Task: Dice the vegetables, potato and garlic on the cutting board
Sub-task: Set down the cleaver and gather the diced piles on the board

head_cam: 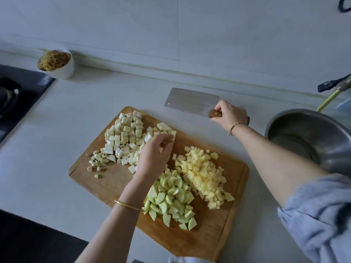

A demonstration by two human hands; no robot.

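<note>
Countertop [57, 149], pale, is taking up most of the view. The edge of a black stove [19, 92] is showing at far left.

Cutting board [114, 179], wooden, is lying at an angle on the counter near the middle and is carrying all the cut produce.

Steel basin [303, 126] is sitting on the counter to the right of the board, apart from it.

Cleaver [190, 100] is lying flat on the counter just beyond the board's far edge, blade pointing left. Right hand [230, 115] is gripping its wooden handle, fingers wrapped round it.

On the board:
- white cubes [125, 135] are heaping at the far left corner;
- green-skinned chunks [171, 196] are piling at the near middle;
- potato dice [203, 175], yellowish, are piling on the right, touching the green heap.

White bowl [62, 69] of shredded food is standing at the back wall, by the stove.

Left hand [153, 156] is hovering over the right side of the white cubes, fingers loosely curled with tips among the pieces. Cannot tell whether it is pinching one.

Garlic pieces [96, 160] are lying scattered at the board's left edge, beside the white cubes.

Gold bangle [127, 205] is sitting on the left wrist, cord bracelet [237, 126] on the right.
</note>
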